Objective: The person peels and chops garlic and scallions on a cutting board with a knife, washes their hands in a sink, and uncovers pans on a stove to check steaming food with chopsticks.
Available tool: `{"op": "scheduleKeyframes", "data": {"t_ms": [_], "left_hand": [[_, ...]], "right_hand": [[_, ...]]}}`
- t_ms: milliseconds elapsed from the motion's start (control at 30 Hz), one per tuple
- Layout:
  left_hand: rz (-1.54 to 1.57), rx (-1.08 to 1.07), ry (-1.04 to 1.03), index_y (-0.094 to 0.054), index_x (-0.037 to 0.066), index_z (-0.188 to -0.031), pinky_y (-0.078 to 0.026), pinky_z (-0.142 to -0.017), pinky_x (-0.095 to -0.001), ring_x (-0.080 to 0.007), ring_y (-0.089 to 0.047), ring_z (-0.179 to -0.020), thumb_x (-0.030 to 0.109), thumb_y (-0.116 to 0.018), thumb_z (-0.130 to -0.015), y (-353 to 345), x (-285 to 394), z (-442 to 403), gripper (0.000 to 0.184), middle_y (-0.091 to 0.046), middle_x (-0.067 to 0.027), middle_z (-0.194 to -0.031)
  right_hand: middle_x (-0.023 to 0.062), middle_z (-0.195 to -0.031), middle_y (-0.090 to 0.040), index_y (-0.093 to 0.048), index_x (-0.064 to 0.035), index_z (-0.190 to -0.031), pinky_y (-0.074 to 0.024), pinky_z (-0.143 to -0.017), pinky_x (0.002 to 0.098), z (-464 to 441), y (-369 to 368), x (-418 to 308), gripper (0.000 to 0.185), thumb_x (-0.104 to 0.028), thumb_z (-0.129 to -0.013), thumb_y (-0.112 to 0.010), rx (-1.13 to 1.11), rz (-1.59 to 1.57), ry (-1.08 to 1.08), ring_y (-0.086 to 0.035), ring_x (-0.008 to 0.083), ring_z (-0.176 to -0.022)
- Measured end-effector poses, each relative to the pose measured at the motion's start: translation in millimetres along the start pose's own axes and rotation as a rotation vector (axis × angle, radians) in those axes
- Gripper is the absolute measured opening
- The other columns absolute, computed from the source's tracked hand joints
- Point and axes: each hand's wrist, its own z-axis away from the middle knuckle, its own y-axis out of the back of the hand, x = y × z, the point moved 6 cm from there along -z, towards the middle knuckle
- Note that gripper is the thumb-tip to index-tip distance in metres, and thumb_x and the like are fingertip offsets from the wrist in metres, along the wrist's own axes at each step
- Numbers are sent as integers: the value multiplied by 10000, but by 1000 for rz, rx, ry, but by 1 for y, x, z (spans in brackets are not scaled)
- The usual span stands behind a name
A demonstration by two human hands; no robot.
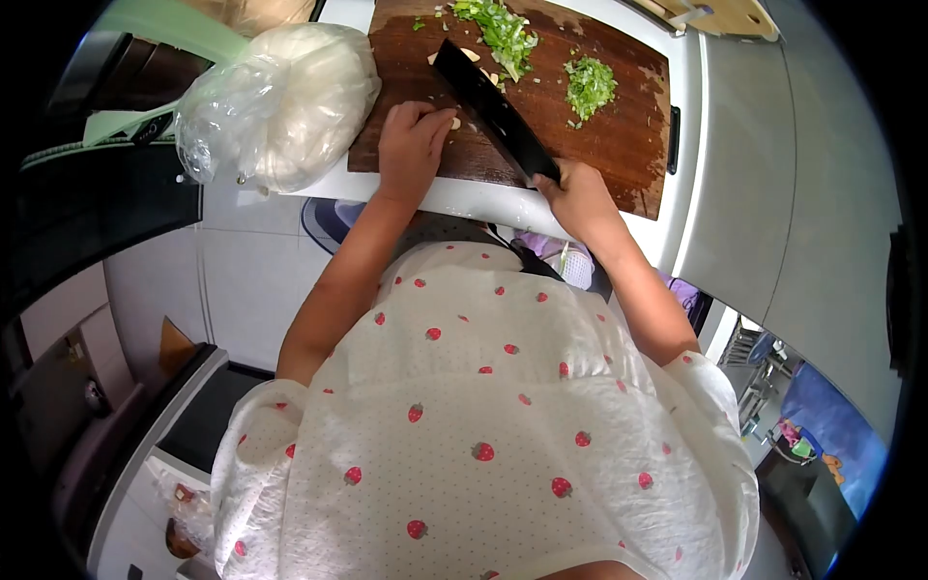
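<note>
My right hand (578, 198) is closed around the handle of a black-bladed kitchen knife (493, 111), whose broad blade slants up and left over the wooden cutting board (628, 145). On the board to the left of the blade, my left hand (411, 145) has its fingers bent together, with a small pale garlic clove (455, 124) at the fingertips. Sliced garlic (471, 55) lies near the blade's far end, partly covered by it. Beyond the knife is a heap of chopped greens (503, 37), and a smaller chopped green pile (590, 87) sits to the right.
A clear plastic bag (300, 101) with something white and bulky inside stands against the board's left side. The white counter edge (483, 201) runs just in front of me. Grey panels (754, 155) extend on the right.
</note>
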Motion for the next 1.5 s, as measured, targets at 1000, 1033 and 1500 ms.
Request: {"op": "scheduleKeyframes", "data": {"t_ms": [1000,1033,1500], "left_hand": [[-101,31,21,-653,77,-793,-432,-744,-361,-261,-551,-814,86,-702,-726,5,-12,5,83,-612,-50,-808],[-113,27,23,-652,92,-788,-419,-750,-366,-257,-544,-827,95,-703,-721,4,-13,6,84,-606,-39,-815],[-148,37,-3,-650,117,-764,-394,-750,-357,-235,-537,-823,99,-695,-716,4,-11,5,68,-601,-16,-805]], "right_hand": [[280,-767,-586,-637,12,-932,-450,-717,471,10,9,-14,202,-163,-855,-574,-15,42,-32,-572,444,-787],[280,-766,-585,-636,14,-927,-449,-719,471,11,10,-16,197,-158,-853,-573,-35,73,-21,-571,444,-788],[272,-688,-536,-603,48,-917,-441,-662,406,-2,-3,-10,206,-148,-856,-588,-33,7,8,-544,396,-650]]}}
